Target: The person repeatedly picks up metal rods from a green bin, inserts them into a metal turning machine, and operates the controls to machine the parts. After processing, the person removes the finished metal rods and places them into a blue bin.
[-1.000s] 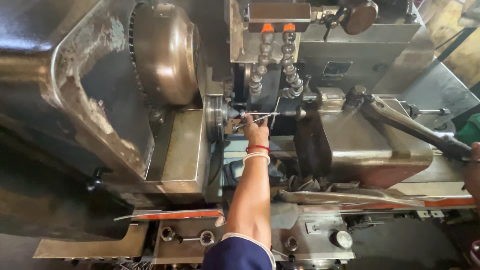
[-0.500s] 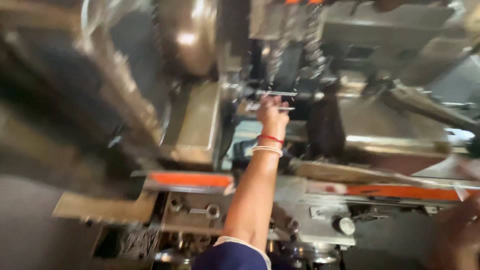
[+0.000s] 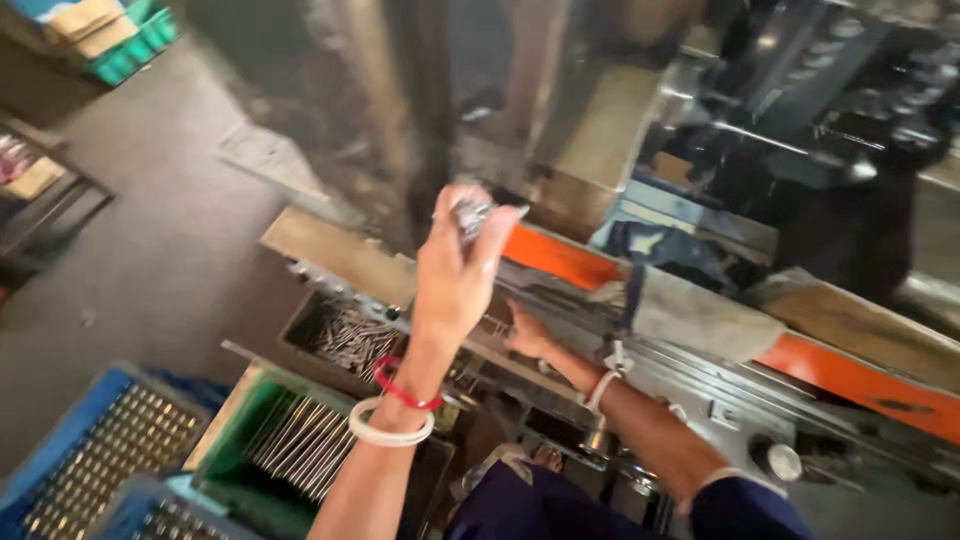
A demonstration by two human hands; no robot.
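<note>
Hands at a greasy steel machine (image 3: 700, 330)

The blurred grey machine has orange strips along its front edge, above a dull concrete floor (image 3: 150, 260). Below stand a green crate (image 3: 290, 450) of thin metal rods and blue mesh baskets (image 3: 90, 460). The left hand (image 3: 460, 265), raised, has fingers clamped on a small shiny part (image 3: 472, 213); the right hand (image 3: 525, 335) rests on the machine's edge, grip unclear.

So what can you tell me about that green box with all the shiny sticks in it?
The green plastic crate sits low on the floor beside the big grey machine, just below the raised left hand. It is open on top and holds a bundle of thin silvery metal rods lying side by side, slanted. A blue mesh plastic crate stands next to it. No hand touches it.
</note>
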